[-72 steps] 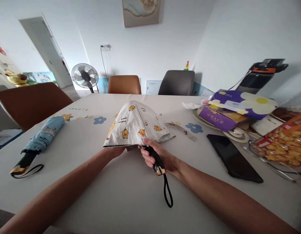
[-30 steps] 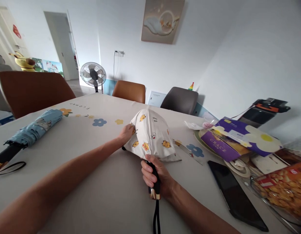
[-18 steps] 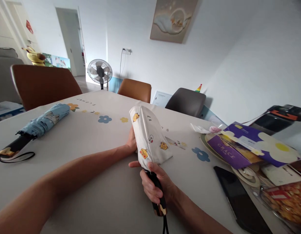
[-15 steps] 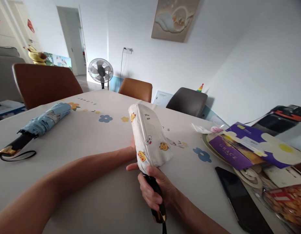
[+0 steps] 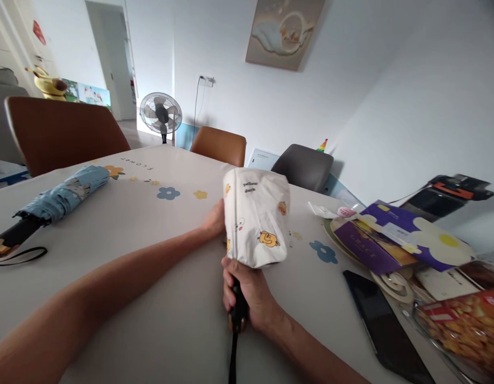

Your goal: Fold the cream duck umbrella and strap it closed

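A white umbrella (image 5: pixel 257 213) with yellow cartoon prints points away from me over the table, its canopy loosely folded. Around its black handle, just below the canopy, my right hand (image 5: pixel 247 290) is closed. A black strap hangs from the handle's end. My left hand (image 5: pixel 215 217) reaches to the left side of the canopy; its fingers are hidden behind the cloth, so I cannot tell their grip. On the left of the table lies a folded light-blue umbrella (image 5: pixel 69 193) with a black and gold handle.
At the right lie a black phone (image 5: pixel 385 325), purple boxes (image 5: pixel 374 248), a food pack (image 5: pixel 466 320) and a black bottle-like object (image 5: pixel 438 197). Chairs (image 5: pixel 218 145) line the table's far side (image 5: pixel 151 298). A standing fan (image 5: pixel 161 113) is behind.
The white umbrella has turned, so its canopy now shows broader and its handle points more straight toward me. My right hand has turned with it. The view has shifted slightly to the right.
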The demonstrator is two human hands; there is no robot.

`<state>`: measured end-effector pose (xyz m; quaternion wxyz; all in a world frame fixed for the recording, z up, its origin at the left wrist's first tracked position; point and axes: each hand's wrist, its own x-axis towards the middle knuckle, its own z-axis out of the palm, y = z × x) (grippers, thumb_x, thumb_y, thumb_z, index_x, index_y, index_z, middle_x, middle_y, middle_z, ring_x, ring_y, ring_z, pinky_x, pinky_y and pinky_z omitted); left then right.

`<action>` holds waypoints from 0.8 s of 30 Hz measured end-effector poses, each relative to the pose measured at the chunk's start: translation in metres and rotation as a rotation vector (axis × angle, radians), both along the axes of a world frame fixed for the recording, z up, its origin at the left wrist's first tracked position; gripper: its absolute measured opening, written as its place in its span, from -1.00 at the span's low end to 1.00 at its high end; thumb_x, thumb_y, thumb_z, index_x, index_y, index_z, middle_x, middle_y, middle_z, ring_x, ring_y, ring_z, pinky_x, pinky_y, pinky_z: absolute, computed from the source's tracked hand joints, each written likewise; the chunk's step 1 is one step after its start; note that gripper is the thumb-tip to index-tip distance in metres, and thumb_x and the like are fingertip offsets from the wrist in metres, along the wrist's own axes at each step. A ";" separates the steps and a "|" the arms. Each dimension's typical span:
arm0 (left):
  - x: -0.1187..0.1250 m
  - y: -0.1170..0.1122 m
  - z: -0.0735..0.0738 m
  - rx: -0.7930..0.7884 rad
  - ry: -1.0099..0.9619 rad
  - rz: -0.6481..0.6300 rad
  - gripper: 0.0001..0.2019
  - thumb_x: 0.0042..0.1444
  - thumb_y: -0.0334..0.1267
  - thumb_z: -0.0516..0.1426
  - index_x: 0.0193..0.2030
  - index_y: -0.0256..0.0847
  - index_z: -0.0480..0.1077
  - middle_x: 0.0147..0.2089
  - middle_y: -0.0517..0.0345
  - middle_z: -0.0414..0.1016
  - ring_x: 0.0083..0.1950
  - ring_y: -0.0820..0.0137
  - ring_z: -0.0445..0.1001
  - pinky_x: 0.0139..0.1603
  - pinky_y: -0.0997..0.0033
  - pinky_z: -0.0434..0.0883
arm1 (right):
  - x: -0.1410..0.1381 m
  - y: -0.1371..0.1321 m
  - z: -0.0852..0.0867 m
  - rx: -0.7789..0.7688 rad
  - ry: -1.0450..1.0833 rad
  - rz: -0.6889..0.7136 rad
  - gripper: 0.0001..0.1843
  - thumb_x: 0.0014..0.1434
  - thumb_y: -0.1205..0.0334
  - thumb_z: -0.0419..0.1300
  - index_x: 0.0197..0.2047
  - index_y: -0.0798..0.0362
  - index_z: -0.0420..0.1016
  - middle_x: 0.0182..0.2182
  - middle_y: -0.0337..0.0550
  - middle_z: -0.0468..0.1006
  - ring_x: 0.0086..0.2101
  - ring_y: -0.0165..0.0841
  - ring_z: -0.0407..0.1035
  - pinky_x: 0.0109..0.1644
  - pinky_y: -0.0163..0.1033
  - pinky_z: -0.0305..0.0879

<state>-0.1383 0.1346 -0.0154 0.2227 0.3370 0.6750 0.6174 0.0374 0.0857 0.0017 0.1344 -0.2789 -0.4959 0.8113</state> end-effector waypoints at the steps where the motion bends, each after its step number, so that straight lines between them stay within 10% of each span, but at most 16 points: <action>1: -0.004 0.004 0.000 -0.033 -0.022 0.008 -0.71 0.19 -0.15 0.05 -0.06 -0.31 0.33 -0.16 0.07 0.41 -0.23 0.38 0.43 -0.25 0.30 0.43 | -0.001 0.005 -0.001 0.024 -0.039 -0.066 -0.56 0.01 -0.06 0.21 -0.62 0.07 0.16 -0.84 -0.38 0.19 -0.80 -0.53 0.14 -0.73 -0.43 0.08; 5: -0.012 0.011 0.006 -0.076 -0.070 0.064 -0.82 0.14 -0.32 0.00 -0.11 -0.27 0.21 -0.32 0.11 0.40 -0.40 0.46 0.33 -0.44 0.45 0.34 | -0.001 0.020 -0.001 -0.052 -0.061 -0.280 -0.58 -0.03 -0.04 0.26 -0.57 0.06 0.17 -0.74 -0.41 0.24 -0.76 -0.54 0.15 -0.67 -0.36 0.20; 15: 0.015 -0.003 0.040 -0.001 -0.047 -0.080 -0.78 -0.08 -0.42 0.12 -0.24 -0.21 0.25 -0.30 0.14 0.39 -0.22 0.39 0.38 -0.11 0.30 0.34 | 0.007 0.030 0.003 -0.278 0.155 -0.121 -0.73 0.01 0.15 0.23 -0.50 0.06 0.20 -0.68 -0.45 0.19 -0.74 -0.61 -0.03 -0.68 -0.43 0.07; 24: 0.039 -0.024 0.052 0.008 -0.360 -0.802 -0.92 -0.06 -0.33 0.12 -0.49 -0.30 0.37 -0.53 0.06 0.43 -0.46 0.42 0.40 -0.36 0.38 0.42 | 0.017 0.020 0.020 0.055 0.093 0.022 -0.69 0.03 0.08 0.17 -0.60 0.06 0.23 -0.83 -0.40 0.19 -0.83 -0.53 0.03 -0.75 -0.38 0.04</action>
